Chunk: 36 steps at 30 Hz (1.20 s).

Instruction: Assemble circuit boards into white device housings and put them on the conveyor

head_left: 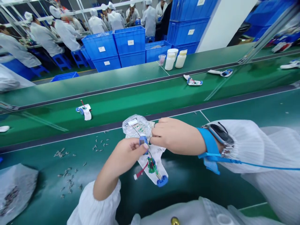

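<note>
My left hand [125, 154] and my right hand [174, 136] meet over a white plastic assembly [153, 165] on the green table. The assembly carries a small green circuit board, red wires and blue parts. My left fingers pinch a small blue part [143, 141] at its upper end. My right hand is closed, gripping the assembly together with a clear plastic bag [137, 126] that holds more parts. A blue wrist strap with a cord and a watch sit on my right wrist.
Several small screws [67, 178] lie scattered on the table to the left, beside a grey bag [16, 190]. Similar white assemblies [84, 111] lie on the green conveyor [150, 100]. White bottles [174, 59], blue crates and people in white coats fill the back.
</note>
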Available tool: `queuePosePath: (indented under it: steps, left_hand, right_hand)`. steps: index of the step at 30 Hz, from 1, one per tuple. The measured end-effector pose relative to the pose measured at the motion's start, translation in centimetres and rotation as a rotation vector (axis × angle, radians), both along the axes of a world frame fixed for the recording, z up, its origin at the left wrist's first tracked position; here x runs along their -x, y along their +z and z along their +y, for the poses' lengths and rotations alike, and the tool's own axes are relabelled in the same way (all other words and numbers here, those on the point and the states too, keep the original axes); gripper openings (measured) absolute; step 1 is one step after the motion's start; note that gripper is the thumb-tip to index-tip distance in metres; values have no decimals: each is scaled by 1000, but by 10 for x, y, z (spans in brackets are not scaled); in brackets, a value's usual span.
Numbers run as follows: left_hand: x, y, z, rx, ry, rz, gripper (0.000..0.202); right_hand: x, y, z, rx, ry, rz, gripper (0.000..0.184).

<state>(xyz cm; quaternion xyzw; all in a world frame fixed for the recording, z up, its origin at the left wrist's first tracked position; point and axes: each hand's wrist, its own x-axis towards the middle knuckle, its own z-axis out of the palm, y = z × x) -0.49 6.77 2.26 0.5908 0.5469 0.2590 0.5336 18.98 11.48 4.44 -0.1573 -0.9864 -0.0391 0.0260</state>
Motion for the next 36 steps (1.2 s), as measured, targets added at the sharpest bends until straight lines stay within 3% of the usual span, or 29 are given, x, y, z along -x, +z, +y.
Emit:
queuePosePath:
  steps: [3,9,12,15,17,19,22,26,30,33,36]
  left_hand:
    - [-1,2,-12,30,-75,14,17]
    - [-3,1,-23,-37,37,230,18]
    - [0,-5,-21,33,86,-8,12]
    - [6,-16,-21,81,221,-409,21]
    - [7,-24,-25,66,293,-538,27]
    - [5,-28,-30,38,334,-572,28]
    - [-4,-25,-37,16,384,-572,24]
    - [-16,-15,-45,-27,464,-415,18]
    - [-19,-12,-48,-69,559,-279,23]
    - [-18,-15,-46,-49,602,-396,22]
    - [-17,-21,-42,-16,684,-587,21]
  right_hand:
    - [1,1,-3,-3,28,-48,18]
    - [8,1,-9,42,40,-76,16]
    - [9,-6,-6,155,-7,-68,13]
    - [5,-19,0,575,-88,13,15]
    - [3,-27,0,953,-144,152,33]
    - [4,-30,-4,1188,-237,382,38]
    - [14,-23,-14,1176,-380,668,24]
    - [30,-10,-26,1115,-463,686,18]
    - [37,-10,-26,1197,-466,699,18]
    - [37,-17,-15,1314,-448,743,18]
    - [33,-25,-1,1199,-576,850,16]
